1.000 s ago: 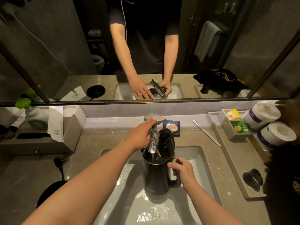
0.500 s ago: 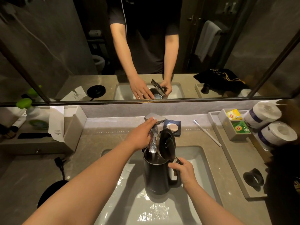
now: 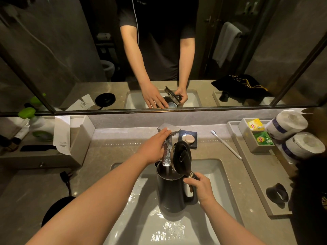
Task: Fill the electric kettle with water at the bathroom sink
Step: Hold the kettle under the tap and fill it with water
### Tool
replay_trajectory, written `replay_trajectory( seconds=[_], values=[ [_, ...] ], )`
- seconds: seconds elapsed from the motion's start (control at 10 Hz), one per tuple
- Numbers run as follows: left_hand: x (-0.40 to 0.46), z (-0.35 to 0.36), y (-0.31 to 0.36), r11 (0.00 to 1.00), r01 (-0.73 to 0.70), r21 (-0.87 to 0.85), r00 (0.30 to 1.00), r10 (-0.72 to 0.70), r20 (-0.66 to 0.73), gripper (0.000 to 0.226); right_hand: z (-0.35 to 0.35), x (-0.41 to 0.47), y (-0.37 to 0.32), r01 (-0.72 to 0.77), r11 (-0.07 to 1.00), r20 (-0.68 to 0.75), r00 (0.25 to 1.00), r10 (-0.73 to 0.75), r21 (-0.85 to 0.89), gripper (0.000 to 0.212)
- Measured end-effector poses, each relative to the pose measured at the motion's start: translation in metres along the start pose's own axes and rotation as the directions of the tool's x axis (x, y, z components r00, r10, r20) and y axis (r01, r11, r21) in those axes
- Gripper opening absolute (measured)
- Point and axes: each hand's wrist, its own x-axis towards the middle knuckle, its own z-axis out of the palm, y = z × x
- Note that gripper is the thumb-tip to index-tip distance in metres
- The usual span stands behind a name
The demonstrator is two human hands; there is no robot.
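Kettle held under the running tap, lid up, inside the sink basin.

The right hand [image 3: 200, 189] is wrapped around the handle of the dark electric kettle [image 3: 172, 192], which stands in the white sink [image 3: 217, 175] with its lid [image 3: 182, 156] tipped up on the right; the left hand [image 3: 154, 147] lies flat on the faucet [image 3: 169, 131], fingers extended, and water falls into the open mouth. The basin leaves free room to the kettle's right and front. On the stone counter [image 3: 106, 151] a toothbrush [image 3: 225, 145] and soap dish [image 3: 188, 138] lie behind, the kettle base [image 3: 56, 209] sits at left, a tray [image 3: 256, 177] at right. A mirror [image 3: 70, 50] lines the wall.
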Motion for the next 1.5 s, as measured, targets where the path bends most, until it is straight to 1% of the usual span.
replay_trajectory(
  seconds=[0.1, 0.2, 0.3, 0.4, 0.5, 0.7, 0.8, 1.2, 1.4, 1.5],
  values=[
    [-0.0003, 0.0002, 0.0002, 1.0, 0.003, 0.011, 1.0, -0.003, -0.004, 0.067, -0.0002, 0.0009, 0.0008, -0.002, 1.0, -0.001, 1.0, 0.002, -0.001, 0.026],
    [-0.0003, 0.0006, 0.0006, 1.0, 0.002, 0.014, 1.0, -0.002, -0.006, 0.067, -0.0011, 0.0018, 0.0014, -0.003, 1.0, 0.004, 1.0, 0.003, 0.015, 0.029],
    [-0.0002, 0.0007, 0.001, 1.0, 0.005, 0.019, 1.0, -0.005, -0.01, 0.067, -0.0015, 0.0033, 0.0028, -0.003, 1.0, 0.006, 1.0, 0.003, 0.017, 0.034],
    [-0.0001, 0.0009, 0.0011, 1.0, 0.003, 0.022, 1.0, -0.003, -0.012, 0.067, -0.0016, 0.0049, 0.004, 0.002, 1.0, 0.006, 1.0, -0.002, 0.015, 0.046],
    [-0.0003, 0.0009, 0.0007, 1.0, -0.002, 0.024, 1.0, 0.002, -0.012, 0.067, -0.0013, 0.0062, 0.0035, 0.001, 1.0, 0.0, 1.0, -0.001, 0.008, 0.05],
    [-0.0005, 0.002, 0.0005, 1.0, 0.004, 0.019, 1.0, -0.004, -0.011, 0.07, -0.0014, 0.0061, -0.0015, -0.005, 1.0, 0.011, 1.0, 0.005, 0.019, 0.03],
    [-0.0005, 0.0023, -0.0004, 1.0, 0.006, 0.007, 1.0, -0.006, -0.006, 0.072, -0.0015, 0.0056, -0.0034, 0.005, 1.0, 0.021, 1.0, -0.005, 0.022, 0.025],
    [0.0001, 0.0034, -0.0007, 1.0, 0.009, 0.012, 1.0, -0.009, -0.02, 0.071, -0.0012, 0.0053, -0.0034, 0.004, 1.0, 0.018, 1.0, -0.004, 0.018, 0.027],
    [0.0004, 0.0031, -0.0005, 1.0, 0.005, 0.012, 1.0, -0.005, -0.021, 0.071, -0.0001, 0.0051, -0.005, 0.008, 1.0, 0.019, 1.0, -0.008, 0.026, 0.023],
    [0.0011, 0.0034, -0.0007, 1.0, 0.007, 0.014, 1.0, -0.007, -0.018, 0.071, 0.0006, 0.0048, -0.0049, 0.008, 1.0, 0.019, 1.0, -0.009, 0.014, 0.028]
  ],
)
